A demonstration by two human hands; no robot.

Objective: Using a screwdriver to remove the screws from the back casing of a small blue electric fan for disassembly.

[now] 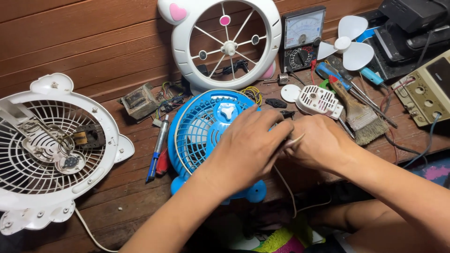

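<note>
Pinching a thin pale wire between both hands, left hand curled over it from above, right hand clenched on its end (fingertips meeting just right of the blue fan grille). Trailing down off the bench edge, that wire. Farther back: paintbrush, white fan blade, analog multimeter.

Soft, even light from above, faint shadows on the wooden floor, sharp focus, slight bending toward the edges.
</note>
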